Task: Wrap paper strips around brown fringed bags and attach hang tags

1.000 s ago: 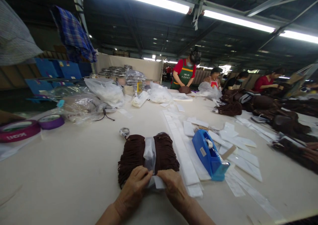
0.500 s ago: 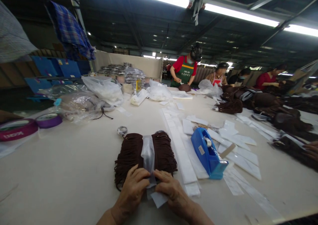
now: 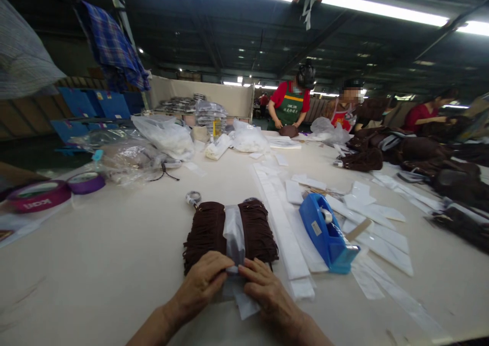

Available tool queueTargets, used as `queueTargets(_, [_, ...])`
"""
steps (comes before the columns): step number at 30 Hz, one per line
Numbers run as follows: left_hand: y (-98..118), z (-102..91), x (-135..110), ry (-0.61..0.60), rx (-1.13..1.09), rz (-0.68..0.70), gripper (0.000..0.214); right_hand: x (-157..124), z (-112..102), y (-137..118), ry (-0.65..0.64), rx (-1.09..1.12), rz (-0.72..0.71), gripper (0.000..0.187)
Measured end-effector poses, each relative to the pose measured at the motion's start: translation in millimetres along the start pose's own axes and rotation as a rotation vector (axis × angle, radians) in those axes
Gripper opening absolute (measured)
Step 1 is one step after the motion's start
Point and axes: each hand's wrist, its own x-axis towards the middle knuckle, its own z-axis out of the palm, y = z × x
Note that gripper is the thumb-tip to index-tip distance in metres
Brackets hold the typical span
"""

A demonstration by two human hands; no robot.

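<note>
A dark brown fringed bag [image 3: 206,229] lies on the table right in front of me. Around its middle runs a translucent plastic strip [image 3: 234,229], its loose near end hanging over the bag's near edge. My left hand [image 3: 206,280] pinches the strip at that edge, fingers pressed together with the thumb below. Opposite it, my right hand [image 3: 267,287] is closed on the same end of the strip, fingertips nearly meeting the left ones. The exact grip under the fingers is hidden. A metal ring [image 3: 193,198] in clear wrap sticks out at the bag's far left corner.
A blue tape dispenser [image 3: 324,234] stands to the right, among white paper strips [image 3: 284,223] and cards. Purple tape [image 3: 86,183] and magenta tape [image 3: 38,197] lie left. Plastic bags [image 3: 164,137] and brown bags [image 3: 412,150] lie farther off. Co-workers stand across the table.
The view has shifted slightly, so most things appear a little farther right. My hands stay at the strip's near end, with the left fingers now flatter across it. The bag remains in front of me.
</note>
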Motion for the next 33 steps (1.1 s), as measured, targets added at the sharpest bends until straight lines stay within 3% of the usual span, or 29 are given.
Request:
queueTargets(4, [-9.8,12.9,7.6,0.059,0.075,0.003,0.014,-0.5,2.2,3.1,0.024,-0.039,-0.024,0.018])
queueTargets(7, [-11.8,24.4,7.3,0.073,0.088,0.02,0.015,-1.2,-0.4,-0.1,0.119,-0.093,-0.077,0.02])
queueTargets(11, [-10.1,29.9,4.0,0.094,0.111,0.045,0.015,-3.1,0.1,-21.5,0.347,-0.202,-0.148,0.028])
queueTargets(14, [-8.9,30.4,2.7,0.114,0.136,0.066,0.012,-3.8,12.7,-44.3,0.482,-0.258,-0.199,0.03])
queueTargets(20, [-8.5,32.0,1.1,0.137,0.181,0.148,0.016,-1.4,31.9,-62.7,0.553,-0.288,-0.211,0.04])
queueTargets(26, [-3.4,33.9,2.3,0.125,0.245,0.177,0.02,3.8,-5.6,-61.6,0.471,-0.241,-0.252,0.041])
queueTargets(31, [-5.1,24.1,-3.3,0.098,0.26,0.21,0.032,24.3,-33.8,-44.0,0.455,-0.253,-0.23,0.036])
queueTargets(32, [-11.2,26.3,-7.5,0.091,0.304,0.275,0.032,31.0,-35.4,-37.3,0.455,-0.264,-0.216,0.033])
queueTargets(33, [-20.0,31.3,-11.8,0.173,0.358,0.386,0.03,38.4,-35.7,-28.9,0.442,-0.281,-0.195,0.028])
